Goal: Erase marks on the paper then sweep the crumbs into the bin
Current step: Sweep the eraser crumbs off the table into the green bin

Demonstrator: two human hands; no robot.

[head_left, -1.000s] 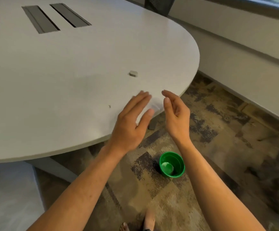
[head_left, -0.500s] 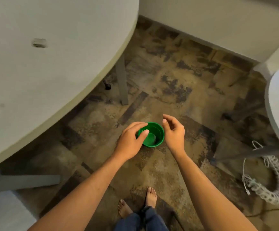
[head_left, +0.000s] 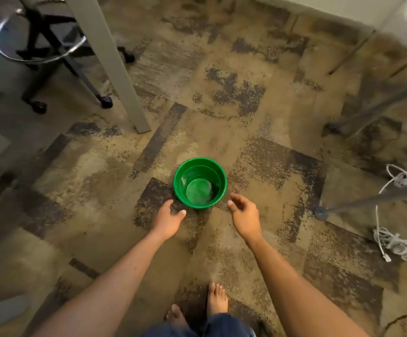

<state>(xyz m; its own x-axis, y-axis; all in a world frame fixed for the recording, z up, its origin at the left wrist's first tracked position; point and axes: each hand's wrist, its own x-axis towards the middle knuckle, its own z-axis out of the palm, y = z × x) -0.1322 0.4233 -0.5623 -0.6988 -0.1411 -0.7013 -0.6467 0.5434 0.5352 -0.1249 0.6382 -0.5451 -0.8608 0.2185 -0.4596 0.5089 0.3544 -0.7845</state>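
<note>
A small green bin (head_left: 199,182) stands upright on the patterned carpet, its inside looking bare apart from a pale patch on the wall. My left hand (head_left: 168,218) hovers just below and left of the bin, fingers relaxed and holding nothing. My right hand (head_left: 245,214) hovers just right of the bin's near rim, fingers loosely spread, also holding nothing. Neither hand touches the bin. The paper, the eraser and the tabletop are out of view.
A grey table leg (head_left: 115,66) slants down left of the bin. An office chair base with a chrome ring (head_left: 39,45) sits at far left. Metal legs (head_left: 367,110) and white cables (head_left: 397,239) lie at right. My bare feet (head_left: 216,300) are near the bottom.
The view has dropped from the tabletop to the floor. Both hands have come down from the table edge to the green bin, then drawn back and apart from over its rim.
</note>
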